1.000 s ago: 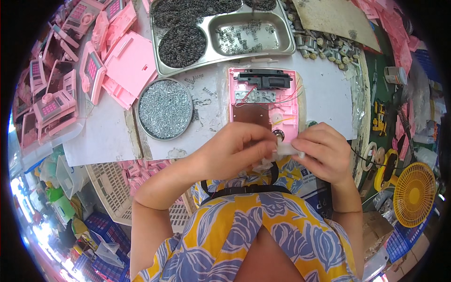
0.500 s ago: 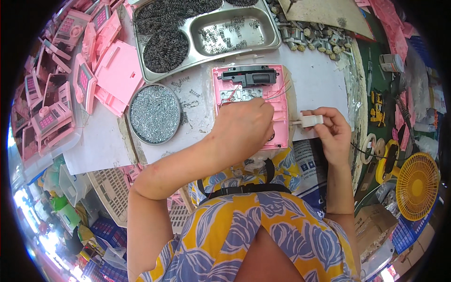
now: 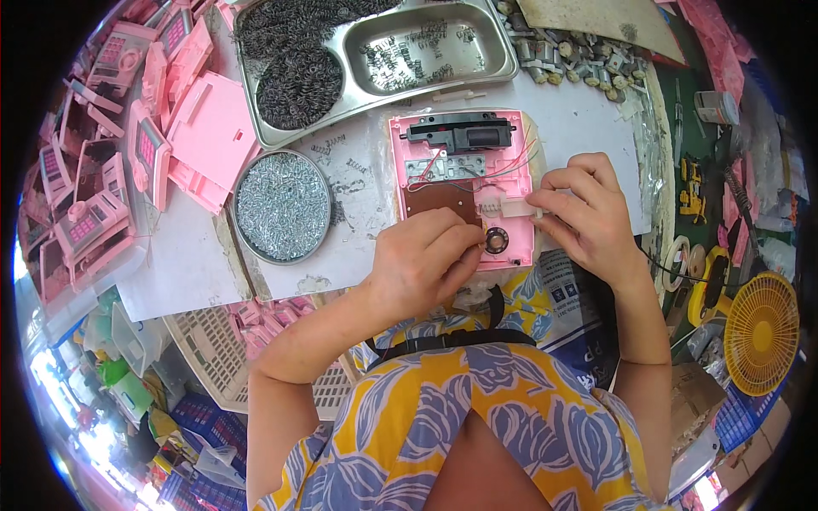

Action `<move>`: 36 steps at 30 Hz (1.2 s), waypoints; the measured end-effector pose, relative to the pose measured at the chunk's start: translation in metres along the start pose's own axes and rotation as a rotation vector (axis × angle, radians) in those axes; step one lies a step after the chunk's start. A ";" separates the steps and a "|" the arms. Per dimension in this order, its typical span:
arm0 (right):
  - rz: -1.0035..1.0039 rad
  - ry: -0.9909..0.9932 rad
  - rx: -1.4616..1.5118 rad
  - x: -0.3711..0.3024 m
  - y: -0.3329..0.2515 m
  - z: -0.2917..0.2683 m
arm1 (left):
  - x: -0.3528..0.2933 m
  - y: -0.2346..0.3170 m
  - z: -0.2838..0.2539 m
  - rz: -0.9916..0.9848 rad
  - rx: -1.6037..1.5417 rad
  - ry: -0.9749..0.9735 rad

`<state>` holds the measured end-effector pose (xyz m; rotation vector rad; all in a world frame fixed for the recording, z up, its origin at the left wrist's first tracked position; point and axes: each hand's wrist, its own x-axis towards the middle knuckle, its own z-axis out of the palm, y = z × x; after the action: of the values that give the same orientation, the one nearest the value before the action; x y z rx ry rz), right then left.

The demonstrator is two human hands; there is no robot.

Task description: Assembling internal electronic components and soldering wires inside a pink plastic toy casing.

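A pink plastic housing lies open on the work surface before me. Inside it sit a black mechanism, a metal plate with thin wires, a brown board and a round black ring-shaped part. My right hand grips a whitish plastic piece over the housing's right edge; a small coil spring shows at its inner end. Over the lower part of the brown board is my left hand, thumb and fingertips pinched together beside the ring-shaped part. Whatever the pinch holds is hidden.
A round tin of small screws stands left of the housing. Behind it is a metal tray of springs. Small motors lie heaped at the back right, pink housings at the left. A yellow fan is at right.
My right hand has brought the white piece left, over the housing's edge. My left hand has moved down and left, uncovering the metal plate and brown board.
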<state>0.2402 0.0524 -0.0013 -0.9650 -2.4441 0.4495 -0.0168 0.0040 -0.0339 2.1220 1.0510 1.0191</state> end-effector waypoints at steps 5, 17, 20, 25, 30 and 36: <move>0.058 0.123 0.158 -0.011 0.010 0.024 | -0.002 -0.001 0.003 -0.002 0.011 0.027; 0.104 -0.067 0.032 0.008 -0.017 0.007 | 0.008 -0.001 -0.006 0.103 0.211 -0.240; 0.256 0.044 0.317 0.000 0.019 -0.007 | 0.008 -0.004 -0.003 0.106 0.174 -0.199; 0.619 0.241 -0.500 -0.015 0.116 -0.029 | 0.010 0.001 0.000 0.077 0.154 -0.184; 0.682 0.148 -0.676 -0.004 0.125 -0.024 | 0.015 0.001 -0.003 0.075 0.078 -0.189; 0.352 0.300 -0.307 -0.005 0.071 -0.018 | 0.053 0.022 -0.024 -0.478 -0.351 -0.224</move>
<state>0.2921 0.1008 -0.0201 -1.4857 -2.1102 0.0307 -0.0067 0.0395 0.0159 1.5572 1.1011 0.6584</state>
